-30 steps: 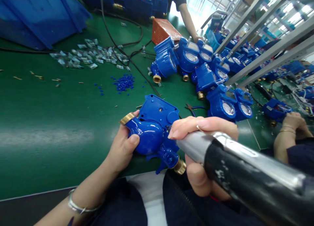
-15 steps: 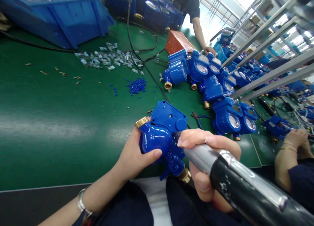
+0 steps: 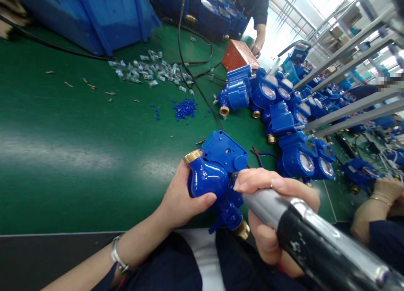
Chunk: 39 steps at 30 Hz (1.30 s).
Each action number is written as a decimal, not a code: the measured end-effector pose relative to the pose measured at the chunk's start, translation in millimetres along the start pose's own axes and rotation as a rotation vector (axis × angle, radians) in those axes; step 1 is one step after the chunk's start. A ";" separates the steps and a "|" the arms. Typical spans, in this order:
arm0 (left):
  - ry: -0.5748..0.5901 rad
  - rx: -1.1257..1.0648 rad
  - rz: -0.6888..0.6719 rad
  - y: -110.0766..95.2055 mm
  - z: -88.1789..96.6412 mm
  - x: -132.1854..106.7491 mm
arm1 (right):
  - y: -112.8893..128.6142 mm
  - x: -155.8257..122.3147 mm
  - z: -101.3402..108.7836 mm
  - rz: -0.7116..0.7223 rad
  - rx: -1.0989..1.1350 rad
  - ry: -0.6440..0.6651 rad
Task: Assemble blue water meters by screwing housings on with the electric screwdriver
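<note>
My left hand (image 3: 183, 198) is wrapped round a blue water meter (image 3: 208, 179), its thumb lying over the rounded body. The meter is tipped with its underside up, and brass threaded ends show at its upper left and lower right. In my right hand (image 3: 274, 202) is a power screwdriver (image 3: 303, 228) with a silver nose and black grip. Its dark tip meets the meter's underside beside the flat blue housing; the exact contact point is hidden by my fingers.
Blue meters (image 3: 265, 89) stand in a cluster at right, near pliers (image 3: 259, 154) and an orange box (image 3: 238, 55). Small blue caps (image 3: 184, 109), clear plastic pieces (image 3: 148, 68) and screws (image 3: 90, 85) lie beyond. A blue bin (image 3: 94, 22) is back left. A co-worker's hands (image 3: 386, 192) are at right.
The view has shifted, so everything sits a little further right. Both my hands keep their hold on the meter and screwdriver. The far person's hand has moved from the meters to the orange box.
</note>
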<state>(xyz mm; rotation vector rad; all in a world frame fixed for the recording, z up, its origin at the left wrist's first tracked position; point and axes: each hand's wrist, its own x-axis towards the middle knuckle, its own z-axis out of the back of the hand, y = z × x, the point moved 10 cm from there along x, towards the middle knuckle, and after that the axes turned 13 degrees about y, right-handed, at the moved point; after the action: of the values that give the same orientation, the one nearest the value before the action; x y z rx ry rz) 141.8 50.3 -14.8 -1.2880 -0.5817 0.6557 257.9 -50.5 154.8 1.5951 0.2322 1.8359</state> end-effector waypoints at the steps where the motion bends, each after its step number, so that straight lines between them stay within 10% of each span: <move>1: -0.004 0.002 -0.004 -0.4 0.2 0.1 | 3.4 -2.0 0.7 0.032 -0.010 -0.009; 39: 0.002 -0.132 -0.125 -5.8 -3.2 -7.6 | -4.5 -5.9 3.7 -0.109 -0.068 -0.006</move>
<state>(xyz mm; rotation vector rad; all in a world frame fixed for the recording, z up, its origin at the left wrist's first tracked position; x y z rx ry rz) 139.5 41.8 -9.9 -1.3630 -0.7080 0.5194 263.1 -51.8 148.5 1.5116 0.2459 1.7379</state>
